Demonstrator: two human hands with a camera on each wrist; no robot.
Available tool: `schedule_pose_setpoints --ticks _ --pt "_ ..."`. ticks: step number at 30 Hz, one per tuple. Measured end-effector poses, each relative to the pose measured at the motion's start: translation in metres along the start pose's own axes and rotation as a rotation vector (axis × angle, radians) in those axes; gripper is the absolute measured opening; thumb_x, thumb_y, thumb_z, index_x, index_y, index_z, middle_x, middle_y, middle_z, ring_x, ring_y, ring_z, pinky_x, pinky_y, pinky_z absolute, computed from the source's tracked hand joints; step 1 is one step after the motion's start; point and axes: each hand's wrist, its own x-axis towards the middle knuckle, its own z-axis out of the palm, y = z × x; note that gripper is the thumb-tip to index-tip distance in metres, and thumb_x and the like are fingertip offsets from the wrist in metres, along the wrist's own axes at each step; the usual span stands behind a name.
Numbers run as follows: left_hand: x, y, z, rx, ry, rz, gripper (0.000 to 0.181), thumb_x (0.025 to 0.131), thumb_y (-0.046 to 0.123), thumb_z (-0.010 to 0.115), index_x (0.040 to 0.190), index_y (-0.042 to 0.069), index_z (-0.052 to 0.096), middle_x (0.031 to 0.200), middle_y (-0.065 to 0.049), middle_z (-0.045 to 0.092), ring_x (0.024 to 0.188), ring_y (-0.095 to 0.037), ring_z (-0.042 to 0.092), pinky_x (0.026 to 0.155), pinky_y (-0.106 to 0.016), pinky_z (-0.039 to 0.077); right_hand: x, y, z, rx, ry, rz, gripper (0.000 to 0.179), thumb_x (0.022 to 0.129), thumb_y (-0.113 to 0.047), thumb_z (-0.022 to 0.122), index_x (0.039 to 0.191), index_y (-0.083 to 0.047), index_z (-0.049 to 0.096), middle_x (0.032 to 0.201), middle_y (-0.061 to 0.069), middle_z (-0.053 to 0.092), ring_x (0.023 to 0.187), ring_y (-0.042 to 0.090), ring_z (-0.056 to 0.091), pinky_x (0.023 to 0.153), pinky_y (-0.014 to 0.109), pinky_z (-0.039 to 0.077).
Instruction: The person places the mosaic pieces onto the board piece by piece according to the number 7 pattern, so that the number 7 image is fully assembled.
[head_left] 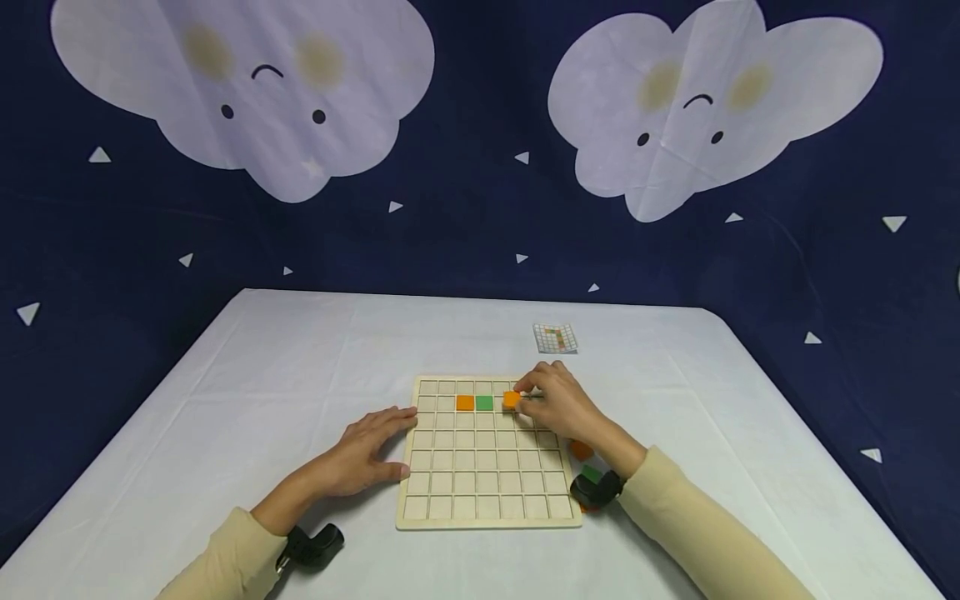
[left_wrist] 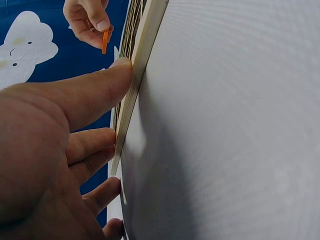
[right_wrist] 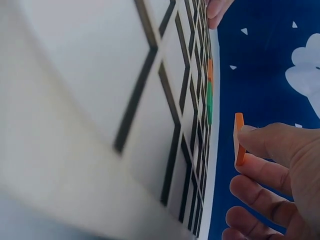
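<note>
A wooden grid board lies flat on the table, with square cells in rows. One orange tile and a green tile sit side by side in its second row from the far edge. My right hand pinches another orange tile between thumb and forefinger, above the board to the right of the green one. At the board's left side, my left hand rests with fingers spread. Its thumb and fingertips touch the wooden edge, as the left wrist view shows.
Beyond the board lies a small card printed with a coloured grid pattern. Loose tiles, including an orange one and a green one, lie right of the board, partly hidden by my right wrist. A dark blue cloth hangs behind the table.
</note>
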Motion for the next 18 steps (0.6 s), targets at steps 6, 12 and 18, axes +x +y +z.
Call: schedule_pose_setpoints --ticks 6,12,18 --pt "0.000 0.000 0.000 0.000 0.002 0.000 0.067 0.083 0.026 0.071 0.139 0.003 0.043 0.151 -0.012 0.035 0.142 -0.041 0.023 0.108 -0.065 0.016 0.005 -0.004 0.001 0.005 -0.018 0.005 0.021 0.083 -0.022 0.068 0.102 -0.014 0.070 0.095 0.000 0.059 0.086 0.015 0.042 0.075 0.029 0.036" --pt "0.000 0.000 0.001 -0.001 -0.004 -0.008 0.067 0.083 0.028 0.071 0.140 0.004 0.043 0.152 -0.012 0.035 0.142 -0.041 0.023 0.108 -0.065 0.017 0.010 -0.005 0.005 -0.001 -0.039 0.010 0.021 0.083 -0.021 0.069 0.102 -0.012 0.070 0.095 0.000 0.060 0.085 0.015 0.043 0.074 0.029 0.037" --pt "0.000 0.000 0.001 0.000 0.000 -0.004 0.067 0.083 0.027 0.070 0.140 0.004 0.043 0.152 -0.012 0.035 0.142 -0.041 0.023 0.109 -0.065 0.016 0.015 -0.004 0.008 -0.009 -0.064 0.030 0.023 0.082 -0.024 0.071 0.101 -0.013 0.071 0.094 0.000 0.061 0.085 0.015 0.044 0.076 0.029 0.037"
